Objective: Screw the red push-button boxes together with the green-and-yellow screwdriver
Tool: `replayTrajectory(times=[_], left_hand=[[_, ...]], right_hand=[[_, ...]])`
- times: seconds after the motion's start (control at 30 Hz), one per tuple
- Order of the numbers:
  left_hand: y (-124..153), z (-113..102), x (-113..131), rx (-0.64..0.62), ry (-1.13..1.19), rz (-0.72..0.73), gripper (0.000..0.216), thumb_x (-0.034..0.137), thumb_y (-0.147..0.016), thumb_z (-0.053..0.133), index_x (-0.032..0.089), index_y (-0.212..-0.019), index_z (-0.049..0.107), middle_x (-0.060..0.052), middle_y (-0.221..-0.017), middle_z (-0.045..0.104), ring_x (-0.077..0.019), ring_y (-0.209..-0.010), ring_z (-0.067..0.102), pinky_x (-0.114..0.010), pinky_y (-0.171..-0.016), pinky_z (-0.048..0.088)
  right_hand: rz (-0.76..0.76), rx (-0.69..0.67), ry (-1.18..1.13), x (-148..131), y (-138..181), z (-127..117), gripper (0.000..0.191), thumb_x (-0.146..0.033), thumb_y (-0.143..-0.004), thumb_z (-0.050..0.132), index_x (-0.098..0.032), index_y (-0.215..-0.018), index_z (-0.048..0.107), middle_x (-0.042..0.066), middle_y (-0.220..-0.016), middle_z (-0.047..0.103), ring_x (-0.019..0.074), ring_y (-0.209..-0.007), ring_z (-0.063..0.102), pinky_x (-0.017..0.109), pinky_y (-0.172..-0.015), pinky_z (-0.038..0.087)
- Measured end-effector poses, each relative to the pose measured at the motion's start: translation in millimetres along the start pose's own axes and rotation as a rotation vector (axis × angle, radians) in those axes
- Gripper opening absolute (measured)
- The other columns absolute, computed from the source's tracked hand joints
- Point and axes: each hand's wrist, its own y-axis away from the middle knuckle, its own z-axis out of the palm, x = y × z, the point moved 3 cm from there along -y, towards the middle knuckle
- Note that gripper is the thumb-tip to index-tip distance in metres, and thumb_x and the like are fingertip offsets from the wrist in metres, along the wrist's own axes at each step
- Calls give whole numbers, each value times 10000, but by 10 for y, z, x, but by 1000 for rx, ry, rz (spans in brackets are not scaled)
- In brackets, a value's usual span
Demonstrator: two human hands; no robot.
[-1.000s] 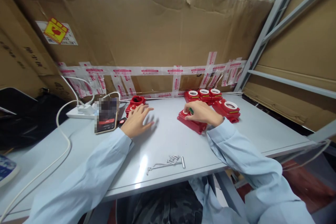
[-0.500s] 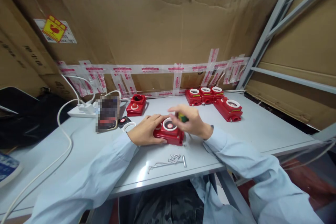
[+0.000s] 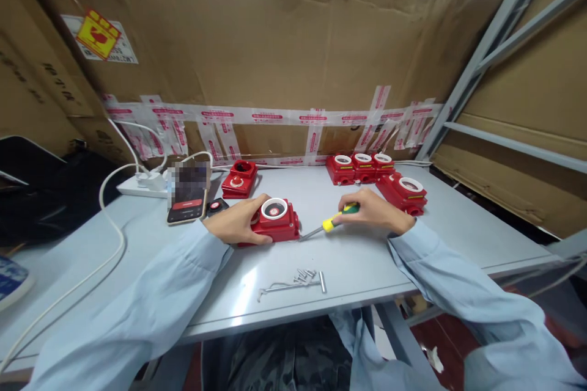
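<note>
Here, a pale surface (image 3: pixel 358 256) stretches before us, a red box (image 3: pixel 285 230) near its middle. The person's left hand (image 3: pixel 235 220) clasps the box's left side. The right hand (image 3: pixel 370 211) pinches a yellow-and-green screwdriver (image 3: pixel 328 224) by its handle, tip just beside the box's right end. I'd judge it's screw work; the next move calls for lining up the tip. Loose screws (image 3: pixel 305 275) lie nearer the front.

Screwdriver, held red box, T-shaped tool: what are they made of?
Screwdriver: yellow-and-green handle, probably plastic; thin grey shaft, likely steel.
Red box: smooth, glossy red; painted metal or plastic, can't tell.
T-shaped tool: likely bare metal, from its silvery sheen.
</note>
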Motion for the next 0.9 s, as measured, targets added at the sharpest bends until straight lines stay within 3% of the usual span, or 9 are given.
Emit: replayTrajectory(times=[0.07, 0.13, 0.27, 0.9], left_hand=[[0, -3, 8, 6, 6, -6, 585, 487, -679, 693, 200, -1123, 442, -63, -1008, 636, -264, -880, 611, -327, -755, 452], [1, -5, 3, 22, 22, -6, 604, 490, -668, 698, 203, -1137, 449, -67, -1024, 643, -268, -891, 617, -326, -757, 455], [5, -6, -15, 43, 64, 1, 618, 504, -652, 712, 207, -1136, 468, -68, -1035, 658, -270, -901, 632, -320, -762, 463], [5, 2, -32, 41, 116, 22, 628, 520, -647, 713, 210, -1135, 468, -54, -1017, 659, -265, -890, 636, -318, -754, 470]], right_hand=[[13, -149, 29, 53, 31, 67, 447, -597, -740, 655, -173, -870, 713, 19, -688, 638, 137, -634, 525, 258, -599, 331], [21, -203, 62, 79, 41, 119, 440, -588, -750, 650, -187, -922, 708, 32, -767, 661, 154, -695, 541, 262, -629, 334], [25, -207, 96, 80, 50, 143, 389, -549, -785, 632, -186, -923, 662, 47, -867, 662, 173, -772, 544, 264, -672, 339], [3, -179, 4, 103, 82, 108, 397, -551, -820, 596, -163, -897, 631, 32, -802, 647, 149, -704, 528, 253, -640, 329]])
